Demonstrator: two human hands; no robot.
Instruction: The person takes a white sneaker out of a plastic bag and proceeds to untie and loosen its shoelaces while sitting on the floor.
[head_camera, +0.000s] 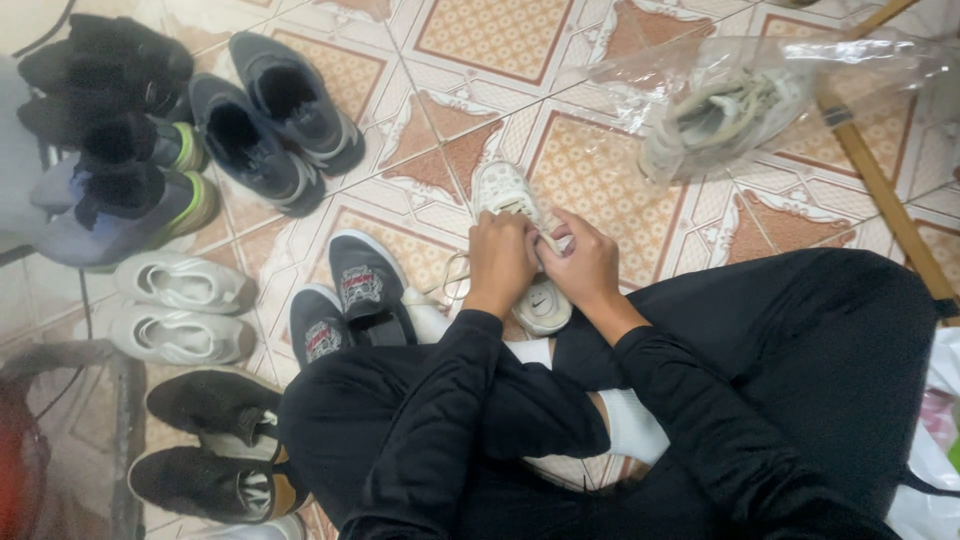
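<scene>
The white sneaker lies on the patterned tile floor, its long axis running away from the person, toe pointing away, heel toward the crossed legs. The left hand and right hand sit over the sneaker's middle, fingers curled closed around its laces. Right of and beyond the sneaker, a clear plastic bag holds another pale shoe. Left of the sneaker stand black slippers and rows of dark and white shoes.
</scene>
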